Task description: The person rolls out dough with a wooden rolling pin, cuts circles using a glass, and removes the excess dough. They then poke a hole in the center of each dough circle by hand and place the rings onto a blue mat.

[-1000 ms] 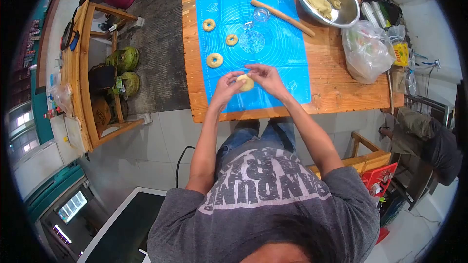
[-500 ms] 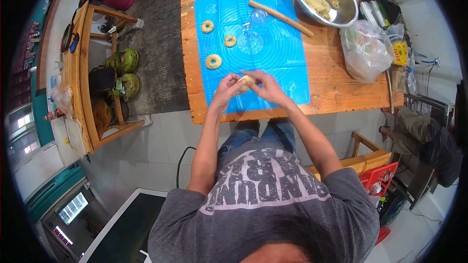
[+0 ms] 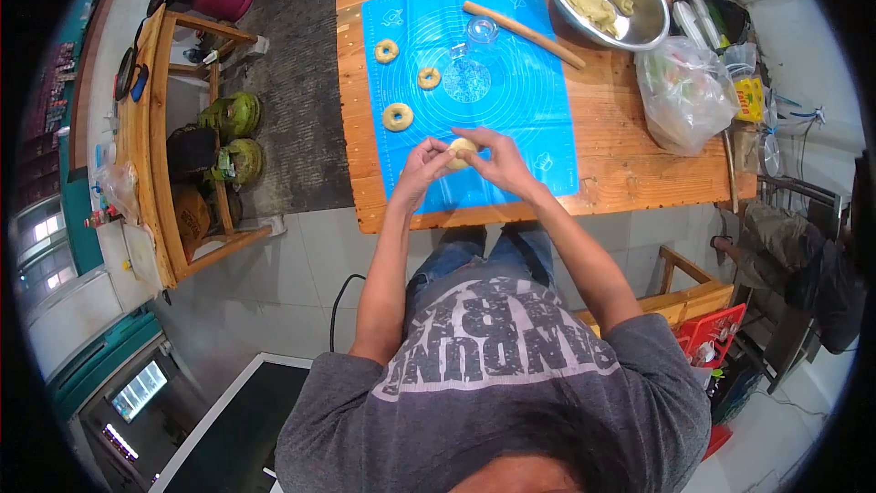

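Observation:
Above the near part of the blue mat (image 3: 538, 110), a small piece of pale dough (image 3: 462, 153) is held between my two hands. My left hand (image 3: 425, 166) grips its left side with closed fingers. My right hand (image 3: 495, 162) holds its right side, fingers bent around it. Three dough rings lie at the mat's left: an upper ring (image 3: 386, 41), a middle ring (image 3: 429, 69) and a larger lower ring (image 3: 398, 127). A small clear glass dish (image 3: 482, 30) and a wooden rolling pin (image 3: 525, 35) are at the mat's far side.
A metal bowl (image 3: 652, 32) with dough pieces stands at the table's far right. Beside it are a filled plastic bag (image 3: 684, 100) and a yellow packet (image 3: 749, 99). A wooden shelf (image 3: 151, 146) stands at the left. A person's legs (image 3: 766, 237) show at the right.
The dough in my hands has turned slightly and more of its face shows. My fingers have shifted a little around it.

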A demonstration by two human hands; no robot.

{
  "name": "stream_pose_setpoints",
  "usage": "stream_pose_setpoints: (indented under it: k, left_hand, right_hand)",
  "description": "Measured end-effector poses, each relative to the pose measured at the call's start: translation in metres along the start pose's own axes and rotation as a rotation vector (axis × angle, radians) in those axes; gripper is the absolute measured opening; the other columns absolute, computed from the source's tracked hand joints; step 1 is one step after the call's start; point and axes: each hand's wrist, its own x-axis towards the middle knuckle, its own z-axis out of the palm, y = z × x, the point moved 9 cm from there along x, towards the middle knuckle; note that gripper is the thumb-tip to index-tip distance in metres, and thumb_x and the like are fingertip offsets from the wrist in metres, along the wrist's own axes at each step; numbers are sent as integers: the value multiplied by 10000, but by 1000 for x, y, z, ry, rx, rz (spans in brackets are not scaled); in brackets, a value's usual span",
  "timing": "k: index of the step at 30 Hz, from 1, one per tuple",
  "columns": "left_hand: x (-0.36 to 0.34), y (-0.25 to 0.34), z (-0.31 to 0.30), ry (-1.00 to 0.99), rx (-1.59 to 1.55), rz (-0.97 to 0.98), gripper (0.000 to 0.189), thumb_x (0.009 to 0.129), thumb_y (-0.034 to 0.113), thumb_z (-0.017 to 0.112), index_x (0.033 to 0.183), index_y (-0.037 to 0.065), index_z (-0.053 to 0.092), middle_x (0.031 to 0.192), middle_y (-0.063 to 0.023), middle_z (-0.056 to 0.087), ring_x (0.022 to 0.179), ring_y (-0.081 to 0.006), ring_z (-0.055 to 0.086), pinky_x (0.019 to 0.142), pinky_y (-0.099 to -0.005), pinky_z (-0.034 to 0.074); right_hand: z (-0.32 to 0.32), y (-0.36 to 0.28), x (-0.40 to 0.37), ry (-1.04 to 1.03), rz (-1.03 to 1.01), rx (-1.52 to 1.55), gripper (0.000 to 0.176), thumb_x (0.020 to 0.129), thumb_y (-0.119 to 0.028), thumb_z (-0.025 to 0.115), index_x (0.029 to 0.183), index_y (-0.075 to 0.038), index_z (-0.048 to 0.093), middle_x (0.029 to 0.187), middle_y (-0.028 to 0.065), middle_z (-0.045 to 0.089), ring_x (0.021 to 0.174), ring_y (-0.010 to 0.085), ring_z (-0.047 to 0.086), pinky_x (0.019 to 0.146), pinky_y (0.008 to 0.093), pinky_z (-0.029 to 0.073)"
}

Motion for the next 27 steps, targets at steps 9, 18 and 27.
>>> stream_pose_setpoints:
  k: [9,18,27]
  left_hand:
    - [1,3,6,1,-85,-14,304,897,227,636,1105,34,528,1058,-86,618,973,-154,617,853,-324,523]
    - [1,-4,1,28,-91,-56,279,917,262,603,1086,44,556,1045,-86,630,981,-161,623,844,-333,524]
    - [3,-8,-5,22,-161,-81,231,922,231,586,1051,51,518,1063,-102,614,984,-188,628,839,-335,529]
  right_hand:
    - [-2,-7,0,22,-59,31,411,854,-143,657,1261,-157,599,826,54,535,738,170,495,677,314,435]
    - [7,16,4,-69,50,62,318,893,-186,617,1209,-161,642,872,82,571,775,152,509,708,303,448]
    - [15,33,3,-133,190,181,274,907,-187,616,1161,-98,665,919,53,608,828,108,560,718,276,468]
